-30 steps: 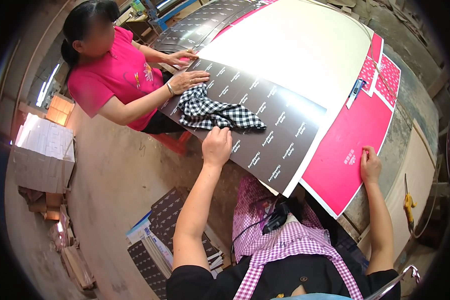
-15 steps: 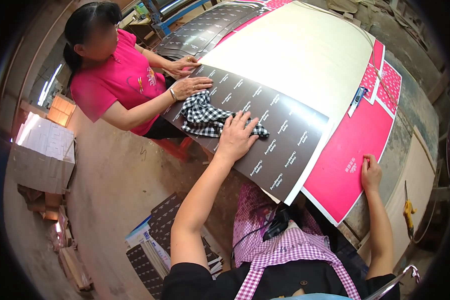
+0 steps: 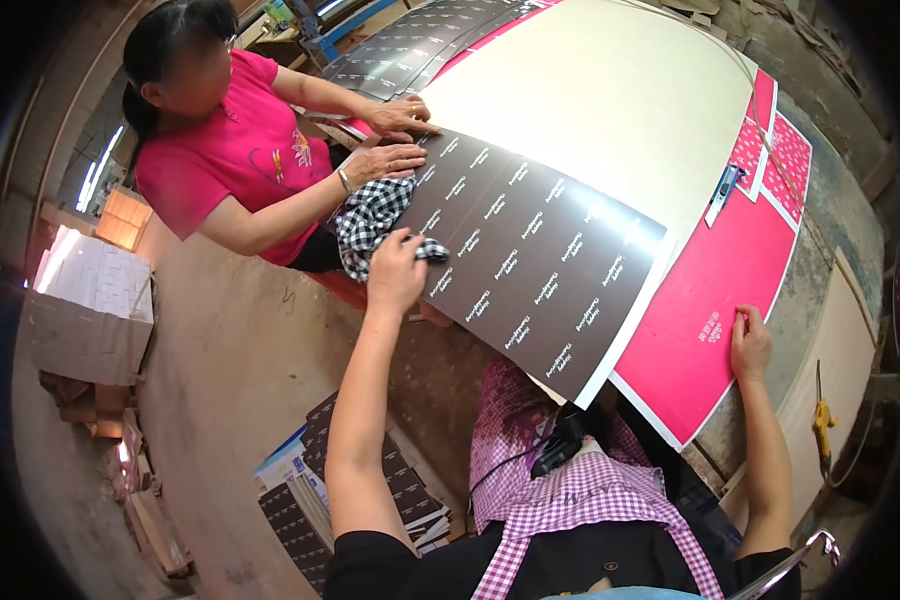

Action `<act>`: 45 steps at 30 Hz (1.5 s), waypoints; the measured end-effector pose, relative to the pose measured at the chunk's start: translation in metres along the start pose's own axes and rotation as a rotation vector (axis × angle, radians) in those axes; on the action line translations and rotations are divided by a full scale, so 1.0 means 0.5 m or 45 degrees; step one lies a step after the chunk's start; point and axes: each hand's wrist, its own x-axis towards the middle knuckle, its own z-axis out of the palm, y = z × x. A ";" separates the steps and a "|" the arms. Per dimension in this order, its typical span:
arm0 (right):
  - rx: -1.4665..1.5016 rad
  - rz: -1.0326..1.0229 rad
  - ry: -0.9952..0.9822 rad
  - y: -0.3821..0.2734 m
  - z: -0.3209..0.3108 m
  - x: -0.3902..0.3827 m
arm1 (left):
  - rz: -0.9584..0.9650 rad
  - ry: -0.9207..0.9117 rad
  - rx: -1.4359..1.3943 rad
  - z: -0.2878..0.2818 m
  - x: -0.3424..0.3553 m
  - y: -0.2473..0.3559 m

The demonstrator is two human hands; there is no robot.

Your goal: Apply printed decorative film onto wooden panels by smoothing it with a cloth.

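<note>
A black-and-white checked cloth [image 3: 375, 215] lies bunched near the left edge of a dark brown printed sheet [image 3: 540, 255]. Closed on the cloth's near end is my left hand [image 3: 398, 272]. My right hand [image 3: 751, 345] is at the right edge of a pink printed sheet [image 3: 665, 355], its fingers curled at that edge. Partly covering the pink sheet is the brown one, with a white border along its right side. A co-worker's hands, one [image 3: 400, 117] at the brown sheet's far left corner and the other [image 3: 385, 163] beside the cloth, press down there.
A large cream sheet [image 3: 590, 90] spreads beyond the brown one. A blue utility knife [image 3: 725, 190] lies on the pink sheet. To the right is a yellow-handled tool [image 3: 822, 430]. More brown sheets [image 3: 410, 45] are at the far left; stacked boards [image 3: 300, 520] stand on the floor.
My left hand has drawn the cloth leftward across the brown sheet, toward its left edge. The co-worker's far hand has shifted slightly right, onto the corner. My right hand stays at the pink edge.
</note>
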 end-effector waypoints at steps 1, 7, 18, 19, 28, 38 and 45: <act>-0.002 0.002 -0.002 0.002 0.001 0.000 | 0.040 -0.025 -0.002 0.009 -0.002 0.021; -0.038 -0.043 0.013 0.002 0.001 -0.002 | -0.003 -0.058 -0.008 0.036 0.009 0.094; 0.010 -0.021 0.019 0.002 -0.001 0.001 | -0.035 -0.055 0.130 0.012 0.018 0.115; 0.015 -0.021 0.016 0.003 0.000 0.000 | -0.061 -0.058 0.123 0.027 0.028 0.105; -0.003 0.038 -0.020 0.001 -0.003 -0.002 | 0.053 0.046 0.326 0.054 0.031 0.130; 0.022 0.015 -0.007 -0.004 -0.004 -0.004 | -0.066 -0.070 0.200 0.038 0.059 0.141; 0.054 -0.039 0.036 0.002 -0.003 0.001 | 0.121 0.106 0.096 0.052 0.011 0.098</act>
